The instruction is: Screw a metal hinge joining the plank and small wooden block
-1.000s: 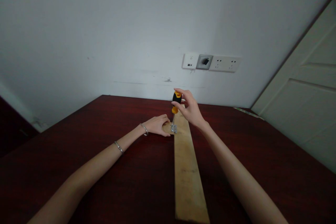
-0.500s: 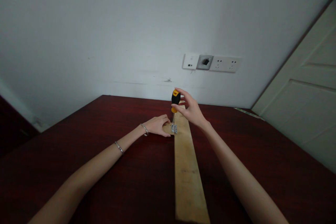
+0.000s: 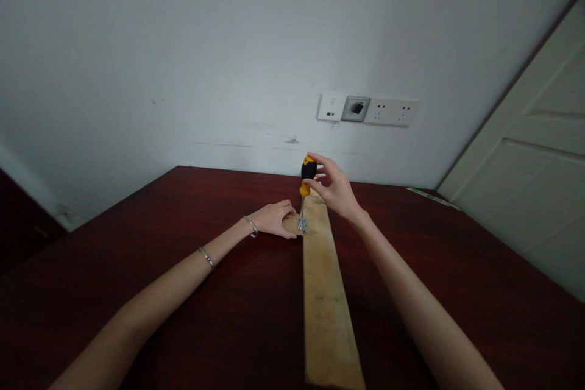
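A yellow-and-black screwdriver [image 3: 309, 170] stands nearly upright, its handle held in the fingers of my right hand [image 3: 336, 191]. Its shaft runs down to a small metal hinge [image 3: 302, 224]; the exact contact of the tip is too small to make out. The hinge spans a long wooden plank [image 3: 326, 292] and a small wooden piece [image 3: 291, 225] against the plank's left edge. Thumb and fingers of my left hand [image 3: 272, 218] grip that small piece from the left. Bracelets circle my left wrist and forearm.
Beneath everything is a dark red tabletop [image 3: 219, 317]. Its far edge meets a pale wall with sockets and switches [image 3: 368, 111]. A white panelled door [image 3: 539, 195] stands at the right.
The screwdriver's handle has tilted slightly to the right, and my right hand has shifted a little with it. My left hand, the plank and the hinge have hardly moved.
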`<action>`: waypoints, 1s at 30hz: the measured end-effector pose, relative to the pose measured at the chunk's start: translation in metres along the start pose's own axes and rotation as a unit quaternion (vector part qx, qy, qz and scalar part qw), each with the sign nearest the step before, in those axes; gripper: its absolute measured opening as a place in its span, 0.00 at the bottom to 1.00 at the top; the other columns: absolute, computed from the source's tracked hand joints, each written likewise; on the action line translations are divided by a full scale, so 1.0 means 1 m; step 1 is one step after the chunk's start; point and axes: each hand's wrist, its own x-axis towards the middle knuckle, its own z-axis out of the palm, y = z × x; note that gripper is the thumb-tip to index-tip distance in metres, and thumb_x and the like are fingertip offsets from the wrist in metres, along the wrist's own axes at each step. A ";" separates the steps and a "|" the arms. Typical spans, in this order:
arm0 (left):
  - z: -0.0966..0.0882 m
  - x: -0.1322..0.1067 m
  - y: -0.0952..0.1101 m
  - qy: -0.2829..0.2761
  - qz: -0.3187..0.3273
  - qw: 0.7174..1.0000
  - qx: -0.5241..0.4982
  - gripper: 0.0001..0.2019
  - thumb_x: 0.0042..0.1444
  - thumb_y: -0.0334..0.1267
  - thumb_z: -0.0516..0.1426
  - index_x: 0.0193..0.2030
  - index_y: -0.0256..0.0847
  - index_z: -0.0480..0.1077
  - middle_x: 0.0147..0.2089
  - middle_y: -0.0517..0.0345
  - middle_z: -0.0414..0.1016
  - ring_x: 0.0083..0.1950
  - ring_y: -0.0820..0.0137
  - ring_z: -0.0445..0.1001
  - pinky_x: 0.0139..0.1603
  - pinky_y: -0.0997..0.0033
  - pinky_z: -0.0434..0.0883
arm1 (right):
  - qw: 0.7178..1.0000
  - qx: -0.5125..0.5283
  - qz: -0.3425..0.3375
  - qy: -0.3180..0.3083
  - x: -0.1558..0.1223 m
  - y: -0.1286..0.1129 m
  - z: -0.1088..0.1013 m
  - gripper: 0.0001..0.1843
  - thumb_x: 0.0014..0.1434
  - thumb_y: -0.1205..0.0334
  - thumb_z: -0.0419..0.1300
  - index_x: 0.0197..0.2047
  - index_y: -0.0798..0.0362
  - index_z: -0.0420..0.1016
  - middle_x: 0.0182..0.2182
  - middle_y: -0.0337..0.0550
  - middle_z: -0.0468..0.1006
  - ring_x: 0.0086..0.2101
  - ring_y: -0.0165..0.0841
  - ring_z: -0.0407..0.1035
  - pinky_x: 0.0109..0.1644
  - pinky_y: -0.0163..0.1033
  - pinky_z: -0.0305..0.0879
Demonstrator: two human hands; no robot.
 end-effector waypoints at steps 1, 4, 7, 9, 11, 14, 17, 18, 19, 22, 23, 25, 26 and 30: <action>0.000 0.000 0.000 -0.001 -0.002 1.000 -0.001 0.31 0.43 0.59 0.61 0.49 0.40 0.66 0.45 0.53 0.65 0.45 0.62 0.69 0.42 0.67 0.66 | 1.000 -0.004 -0.001 0.002 0.000 -0.002 0.000 0.28 0.55 0.61 0.60 0.59 0.40 0.61 0.49 0.45 0.67 0.39 0.35 0.68 0.40 0.45 0.73; 0.000 0.000 0.001 -0.002 -0.010 1.000 0.000 0.31 0.42 0.59 0.61 0.48 0.41 0.66 0.45 0.54 0.65 0.45 0.62 0.69 0.42 0.67 0.66 | 1.000 -0.020 -0.006 0.009 0.000 -0.008 0.000 0.26 0.54 0.59 0.61 0.57 0.40 0.64 0.47 0.44 0.66 0.40 0.35 0.67 0.42 0.46 0.73; -0.001 0.000 0.001 0.001 -0.007 1.000 0.000 0.31 0.42 0.58 0.62 0.48 0.40 0.66 0.44 0.53 0.65 0.45 0.62 0.69 0.42 0.67 0.66 | 1.000 -0.025 -0.013 0.001 0.001 -0.014 -0.002 0.25 0.56 0.59 0.59 0.57 0.40 0.63 0.49 0.45 0.66 0.45 0.37 0.66 0.45 0.48 0.72; 0.000 0.000 0.002 0.004 -0.003 1.000 0.000 0.31 0.43 0.58 0.62 0.48 0.39 0.66 0.44 0.53 0.65 0.44 0.62 0.69 0.42 0.67 0.66 | 1.000 -0.020 -0.019 -0.009 0.001 -0.016 -0.003 0.24 0.59 0.62 0.56 0.58 0.40 0.62 0.51 0.45 0.67 0.46 0.38 0.66 0.47 0.49 0.70; 0.000 0.000 0.001 0.004 -0.001 1.000 -0.002 0.30 0.43 0.58 0.61 0.48 0.39 0.66 0.44 0.53 0.65 0.44 0.63 0.69 0.42 0.68 0.66 | 0.999 -0.019 -0.027 -0.010 0.002 -0.016 -0.003 0.23 0.60 0.65 0.54 0.58 0.41 0.62 0.50 0.45 0.68 0.45 0.37 0.67 0.48 0.49 0.69; 0.001 0.000 0.000 0.003 0.001 1.000 0.000 0.31 0.43 0.59 0.61 0.48 0.39 0.66 0.44 0.53 0.65 0.43 0.63 0.69 0.41 0.67 0.66 | 0.999 -0.027 -0.035 0.002 0.002 -0.015 -0.002 0.23 0.58 0.64 0.57 0.57 0.43 0.64 0.46 0.45 0.68 0.44 0.36 0.67 0.46 0.45 0.71; 0.001 0.001 -0.001 0.001 -0.003 1.000 0.000 0.31 0.43 0.59 0.61 0.49 0.39 0.66 0.44 0.53 0.65 0.42 0.64 0.68 0.41 0.67 0.66 | 0.999 -0.027 -0.028 0.008 0.002 -0.015 0.000 0.22 0.57 0.61 0.59 0.55 0.42 0.65 0.44 0.45 0.66 0.43 0.35 0.66 0.43 0.44 0.72; 0.001 0.001 -0.001 0.000 -0.005 1.000 0.000 0.31 0.43 0.59 0.61 0.49 0.39 0.66 0.44 0.53 0.65 0.42 0.64 0.68 0.40 0.67 0.65 | 0.999 -0.026 -0.026 0.008 0.001 -0.015 0.000 0.22 0.58 0.60 0.59 0.55 0.41 0.65 0.44 0.44 0.66 0.43 0.35 0.66 0.43 0.43 0.73; 0.001 0.001 -0.001 -0.001 -0.005 1.000 -0.001 0.31 0.43 0.59 0.61 0.49 0.39 0.66 0.44 0.53 0.65 0.42 0.64 0.68 0.40 0.67 0.65 | 0.999 -0.025 -0.025 0.009 0.001 -0.014 0.001 0.21 0.58 0.59 0.59 0.55 0.41 0.65 0.44 0.44 0.66 0.43 0.35 0.65 0.43 0.43 0.73; 0.000 0.001 -0.001 0.000 -0.002 1.000 -0.001 0.31 0.43 0.59 0.61 0.49 0.39 0.66 0.44 0.53 0.65 0.42 0.64 0.68 0.40 0.68 0.65 | 0.999 -0.026 -0.022 0.015 0.000 -0.013 0.003 0.22 0.57 0.57 0.59 0.55 0.41 0.65 0.43 0.44 0.65 0.43 0.35 0.65 0.42 0.44 0.74; 0.000 0.000 0.000 0.001 -0.002 1.000 -0.002 0.31 0.43 0.59 0.61 0.49 0.39 0.66 0.44 0.53 0.65 0.42 0.64 0.68 0.40 0.68 0.65 | 0.999 -0.026 -0.021 0.019 0.000 -0.012 0.003 0.22 0.57 0.56 0.60 0.55 0.41 0.66 0.43 0.44 0.64 0.42 0.35 0.65 0.42 0.44 0.74; 0.000 0.000 0.000 0.001 -0.007 1.000 -0.001 0.31 0.42 0.59 0.61 0.49 0.39 0.66 0.44 0.53 0.65 0.41 0.64 0.69 0.40 0.68 0.66 | 0.999 -0.029 -0.021 0.025 0.000 -0.013 0.003 0.22 0.56 0.56 0.61 0.55 0.41 0.66 0.43 0.44 0.64 0.42 0.35 0.66 0.42 0.44 0.74; 0.000 0.000 0.000 -0.001 -0.010 1.000 -0.001 0.31 0.42 0.59 0.61 0.48 0.40 0.66 0.44 0.53 0.65 0.42 0.64 0.69 0.40 0.68 0.65 | 0.999 -0.030 -0.022 0.026 0.000 -0.014 0.002 0.23 0.55 0.56 0.61 0.55 0.41 0.66 0.43 0.44 0.65 0.42 0.36 0.66 0.42 0.45 0.74; 0.000 0.000 0.001 -0.004 -0.014 1.000 -0.003 0.30 0.42 0.58 0.61 0.48 0.41 0.66 0.45 0.54 0.65 0.42 0.63 0.69 0.41 0.67 0.66 | 0.999 -0.026 -0.033 0.004 0.001 -0.020 -0.004 0.22 0.59 0.59 0.56 0.57 0.40 0.64 0.50 0.45 0.66 0.49 0.39 0.64 0.45 0.47 0.73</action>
